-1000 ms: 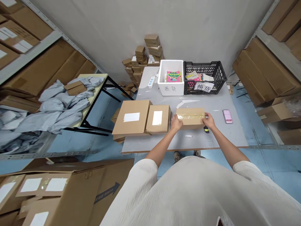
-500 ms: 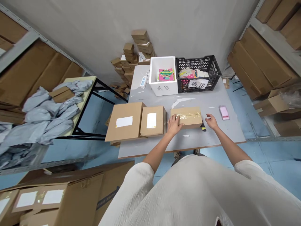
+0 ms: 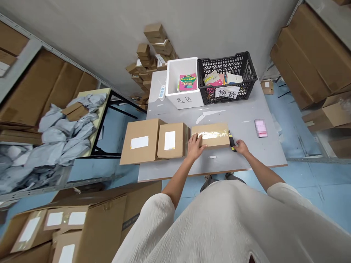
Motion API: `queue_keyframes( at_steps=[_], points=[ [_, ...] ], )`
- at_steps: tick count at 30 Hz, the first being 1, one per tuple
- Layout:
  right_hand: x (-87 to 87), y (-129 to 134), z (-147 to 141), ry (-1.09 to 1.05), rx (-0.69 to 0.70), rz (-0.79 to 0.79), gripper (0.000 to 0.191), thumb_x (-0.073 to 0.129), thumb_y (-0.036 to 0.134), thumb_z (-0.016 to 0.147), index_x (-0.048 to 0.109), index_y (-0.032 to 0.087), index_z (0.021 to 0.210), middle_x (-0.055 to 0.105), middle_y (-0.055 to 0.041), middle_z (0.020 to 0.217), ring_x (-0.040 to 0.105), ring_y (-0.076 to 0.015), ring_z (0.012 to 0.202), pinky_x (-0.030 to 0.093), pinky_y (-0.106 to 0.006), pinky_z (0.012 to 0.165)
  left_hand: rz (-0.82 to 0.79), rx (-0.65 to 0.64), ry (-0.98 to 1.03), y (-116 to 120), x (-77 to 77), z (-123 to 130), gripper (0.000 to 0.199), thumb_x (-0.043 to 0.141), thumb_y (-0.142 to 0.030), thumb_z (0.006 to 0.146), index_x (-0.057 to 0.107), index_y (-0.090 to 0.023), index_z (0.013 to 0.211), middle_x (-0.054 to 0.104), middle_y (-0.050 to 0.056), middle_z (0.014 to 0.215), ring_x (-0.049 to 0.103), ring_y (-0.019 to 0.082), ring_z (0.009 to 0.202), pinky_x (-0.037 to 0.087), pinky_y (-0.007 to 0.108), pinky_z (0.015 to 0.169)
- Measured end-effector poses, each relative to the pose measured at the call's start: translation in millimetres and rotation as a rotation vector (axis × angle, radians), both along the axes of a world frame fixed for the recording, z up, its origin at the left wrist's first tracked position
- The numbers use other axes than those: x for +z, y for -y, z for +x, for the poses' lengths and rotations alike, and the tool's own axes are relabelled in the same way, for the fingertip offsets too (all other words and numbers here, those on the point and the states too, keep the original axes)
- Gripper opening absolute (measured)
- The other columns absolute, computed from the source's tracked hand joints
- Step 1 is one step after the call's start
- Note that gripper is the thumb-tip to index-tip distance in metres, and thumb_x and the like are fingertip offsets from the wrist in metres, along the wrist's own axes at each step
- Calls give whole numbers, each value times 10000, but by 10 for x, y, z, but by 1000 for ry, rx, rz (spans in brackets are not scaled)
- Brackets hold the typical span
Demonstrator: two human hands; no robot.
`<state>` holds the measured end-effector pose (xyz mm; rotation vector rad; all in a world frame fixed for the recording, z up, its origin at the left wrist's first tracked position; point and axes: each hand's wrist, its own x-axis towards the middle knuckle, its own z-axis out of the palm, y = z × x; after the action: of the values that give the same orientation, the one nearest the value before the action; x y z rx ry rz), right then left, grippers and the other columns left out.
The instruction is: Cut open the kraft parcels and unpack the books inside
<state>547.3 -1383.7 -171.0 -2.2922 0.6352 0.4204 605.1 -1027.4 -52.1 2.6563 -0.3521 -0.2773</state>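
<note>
A small cardboard box (image 3: 215, 133) with shiny clear tape along its top lies near the front of the grey table (image 3: 170, 170). My left hand (image 3: 194, 147) grips its left front corner, fingers over the top and thumb along the front face. Beside the box's right end is a black and yellow box cutter (image 3: 231, 140). My right hand (image 3: 241, 147) has its fingers closed at the cutter's near end. Left of my left hand stand a medium carton (image 3: 178, 140) and a larger carton (image 3: 137, 153), each with a white label.
At the back of the table stand a white foam bin (image 3: 182, 98) and a black plastic crate (image 3: 248, 89), both holding books. A pink phone-like item (image 3: 260, 128) lies on the right. Grey parcels (image 3: 52, 131) cover a side table; a large open carton (image 3: 106, 226) sits lower left.
My right hand has come left and down from the air beside the box to the box cutter. More of the cutter shows now. My left hand stays on the box; the view has shifted slightly.
</note>
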Motion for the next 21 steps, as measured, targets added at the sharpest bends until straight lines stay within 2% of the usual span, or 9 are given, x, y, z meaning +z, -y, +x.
queue_keyframes(
  at_steps=[6,10,13,18,21],
  points=[
    [-60,-145,6,-152,147,-135,495,804,454,903,580,234,1286,701,-121,1345,699,-277,1190,520,-331,919,14,-9,26,-75,-153,9,708,653,-598,1034,526,-281,1654,422,140,1794,329,395,1689,318,596,1373],
    [17,-117,27,-199,264,-208,522,732,358,985,507,206,1431,667,-155,1423,671,-287,1279,504,-332,952,-2,-22,60,-122,-249,16,719,664,-613,1033,529,-273,1651,434,152,1780,347,407,1676,336,614,1364],
    [86,-61,46,-247,364,-293,517,712,284,989,504,173,1449,651,-188,1424,647,-325,1324,500,-372,1002,-10,-29,78,-134,-280,19,710,673,-595,1034,520,-290,1657,443,143,1773,357,403,1670,351,621,1356],
    [146,23,40,-252,445,-364,526,676,365,1052,483,164,1498,608,-218,1484,642,-346,1343,509,-409,1025,0,-29,89,-125,-298,32,703,684,-569,1032,529,-261,1644,450,160,1765,369,407,1663,357,622,1352],
    [172,72,34,-245,479,-365,508,667,314,1045,501,151,1497,627,-218,1473,644,-347,1350,514,-407,1032,6,-43,102,-123,-317,38,694,698,-548,1026,541,-244,1629,451,172,1762,376,413,1658,362,623,1348]
  ],
)
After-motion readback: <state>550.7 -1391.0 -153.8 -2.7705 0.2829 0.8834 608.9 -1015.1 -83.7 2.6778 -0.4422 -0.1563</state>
